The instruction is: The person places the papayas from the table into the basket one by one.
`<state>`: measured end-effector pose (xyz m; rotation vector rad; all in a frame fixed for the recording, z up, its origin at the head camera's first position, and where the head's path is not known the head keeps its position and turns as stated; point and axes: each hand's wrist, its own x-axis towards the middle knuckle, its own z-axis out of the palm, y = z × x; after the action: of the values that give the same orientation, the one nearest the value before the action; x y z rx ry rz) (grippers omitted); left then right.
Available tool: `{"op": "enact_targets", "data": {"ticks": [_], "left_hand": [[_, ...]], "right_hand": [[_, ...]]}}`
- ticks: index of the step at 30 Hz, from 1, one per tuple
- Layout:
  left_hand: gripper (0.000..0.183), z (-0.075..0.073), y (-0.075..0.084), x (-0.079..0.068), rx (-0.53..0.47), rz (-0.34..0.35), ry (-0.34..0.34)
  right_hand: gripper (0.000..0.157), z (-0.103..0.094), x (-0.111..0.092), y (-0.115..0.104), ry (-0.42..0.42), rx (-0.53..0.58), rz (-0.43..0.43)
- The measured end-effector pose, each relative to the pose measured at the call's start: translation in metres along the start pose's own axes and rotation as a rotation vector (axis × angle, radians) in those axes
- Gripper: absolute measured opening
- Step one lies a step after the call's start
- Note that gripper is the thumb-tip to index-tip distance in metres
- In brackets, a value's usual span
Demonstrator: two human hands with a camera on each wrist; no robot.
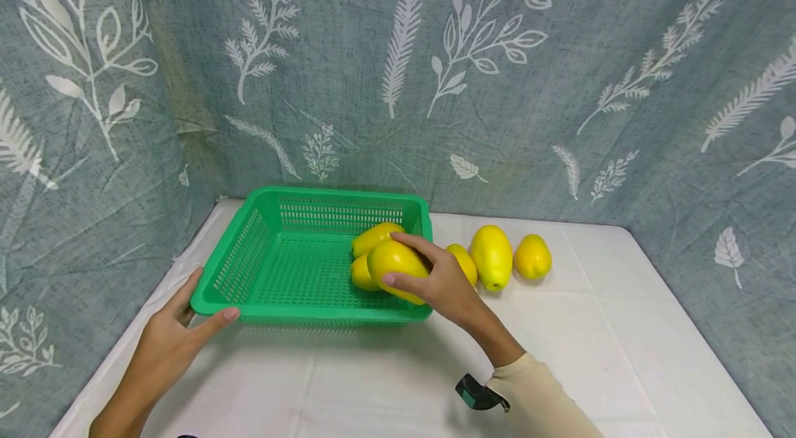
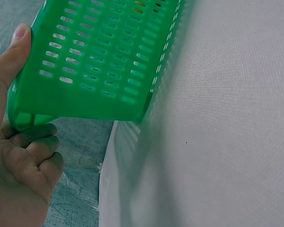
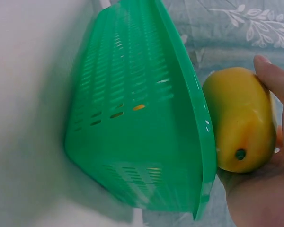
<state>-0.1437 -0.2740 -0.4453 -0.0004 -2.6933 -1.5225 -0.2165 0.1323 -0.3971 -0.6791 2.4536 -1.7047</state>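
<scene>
- Nearest us, a cream sleeve (image 1: 541, 400) enters at the lower right, a small black device (image 1: 479, 393) at its cuff, too small for us to read any marking.
- We see the right hand (image 1: 443, 282) gripping a plump yellow fruit (image 1: 394, 264) above the right end of a green basket (image 1: 298, 265).
- That fruit is smooth and glossy, orange-tinged around a dark green stem spot.
- The left hand (image 1: 169, 340) holds the basket's near left corner, thumb on the rim, fingers curled.
- Two yellow fruits (image 1: 376, 236) lie inside; three more fruits (image 1: 491, 255) sit right of it on the white-covered bench (image 1: 560, 355).
</scene>
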Motion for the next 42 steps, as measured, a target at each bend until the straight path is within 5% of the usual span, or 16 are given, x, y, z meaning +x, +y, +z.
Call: {"op": "enact_targets", "data": {"ticks": [6, 17, 35, 42], "left_hand": [[0.098, 0.003, 0.0, 0.001, -0.005, 0.007, 0.021], [0.096, 0.003, -0.002, -0.001, -0.011, 0.016, 0.031], [0.097, 0.003, 0.0, 0.0, -0.006, 0.012, 0.042], [0.097, 0.002, 0.002, 0.0, -0.007, -0.021, 0.018]], "right_hand": [[0.062, 0.0, 0.0, 0.001, -0.027, 0.053, -0.08], [0.063, -0.005, -0.008, 0.005, -0.022, 0.065, -0.048], [0.063, -0.028, -0.016, 0.021, 0.065, 0.077, -0.099], [0.061, -0.042, -0.021, 0.028, 0.126, 0.075, -0.059]]}}
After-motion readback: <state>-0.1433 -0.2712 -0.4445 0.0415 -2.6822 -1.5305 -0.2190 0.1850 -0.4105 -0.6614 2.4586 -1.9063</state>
